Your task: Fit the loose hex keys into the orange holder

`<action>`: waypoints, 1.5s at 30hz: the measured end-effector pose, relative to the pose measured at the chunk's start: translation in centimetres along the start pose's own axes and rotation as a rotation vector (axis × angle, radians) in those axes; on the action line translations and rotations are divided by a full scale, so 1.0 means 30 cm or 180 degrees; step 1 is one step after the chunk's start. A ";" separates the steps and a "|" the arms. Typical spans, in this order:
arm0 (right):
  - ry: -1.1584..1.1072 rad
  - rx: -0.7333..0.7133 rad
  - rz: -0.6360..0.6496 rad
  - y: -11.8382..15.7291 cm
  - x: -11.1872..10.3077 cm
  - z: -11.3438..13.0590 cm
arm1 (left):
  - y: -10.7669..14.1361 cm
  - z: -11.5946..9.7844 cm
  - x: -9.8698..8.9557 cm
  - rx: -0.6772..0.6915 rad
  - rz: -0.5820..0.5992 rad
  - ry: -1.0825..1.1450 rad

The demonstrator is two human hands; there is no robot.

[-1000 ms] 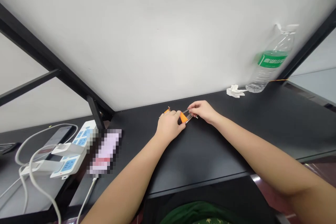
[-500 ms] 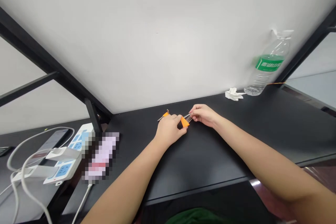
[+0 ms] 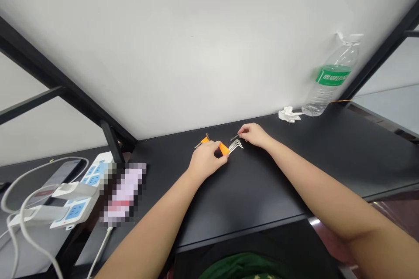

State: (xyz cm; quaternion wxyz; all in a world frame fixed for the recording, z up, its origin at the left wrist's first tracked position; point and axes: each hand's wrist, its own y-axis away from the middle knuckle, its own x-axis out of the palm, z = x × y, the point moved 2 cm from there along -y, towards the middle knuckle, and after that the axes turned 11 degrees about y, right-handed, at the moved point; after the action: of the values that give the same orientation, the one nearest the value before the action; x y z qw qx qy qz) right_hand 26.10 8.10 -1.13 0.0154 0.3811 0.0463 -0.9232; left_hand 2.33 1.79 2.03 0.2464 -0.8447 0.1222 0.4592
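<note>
My left hand [image 3: 207, 158] is closed on an orange holder [image 3: 224, 148] over the black table. Several silver L-shaped hex keys [image 3: 236, 144] fan out from the holder's right end, their bent ends pointing right. At its left end, beyond my fingers, more orange and a thin metal piece [image 3: 198, 144] show. My right hand [image 3: 253, 134] pinches a thin metal key [image 3: 234, 137] just above the fanned keys, and the piece looks apart from the holder.
Against the wall stand a clear bottle with a green label [image 3: 333, 75] and a crumpled white tissue [image 3: 289, 114]. On the left are a pixelated phone [image 3: 122, 192], a power strip [image 3: 94, 178] with white cables, another phone [image 3: 59, 178] and a black metal frame [image 3: 81, 107].
The metal key in my right hand has come away from the holder, up and to the left of the other keys. The fanned keys are now in plain sight. The view has shifted slightly.
</note>
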 end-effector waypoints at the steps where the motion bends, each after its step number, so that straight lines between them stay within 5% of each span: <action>1: 0.0324 -0.0118 -0.0049 0.001 0.002 0.007 | 0.001 0.000 0.002 -0.0011 -0.0017 -0.0003; 7: 0.1347 -0.0612 -0.0093 0.007 0.013 0.034 | 0.003 0.006 0.003 -0.0045 -0.0031 -0.0022; 16: 0.1495 -0.0916 0.0020 0.022 0.019 0.033 | 0.002 0.005 0.000 -0.0029 -0.0035 -0.0025; 45: 0.1599 -0.0783 0.0042 0.005 0.016 0.037 | 0.001 0.000 0.013 -0.0052 -0.0014 0.0055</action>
State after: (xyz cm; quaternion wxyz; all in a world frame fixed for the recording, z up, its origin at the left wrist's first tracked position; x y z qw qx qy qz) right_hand 25.00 7.84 -0.70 0.0556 0.5936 0.1579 -0.7871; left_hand 2.53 1.76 1.70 0.2393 -0.8509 0.1187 0.4523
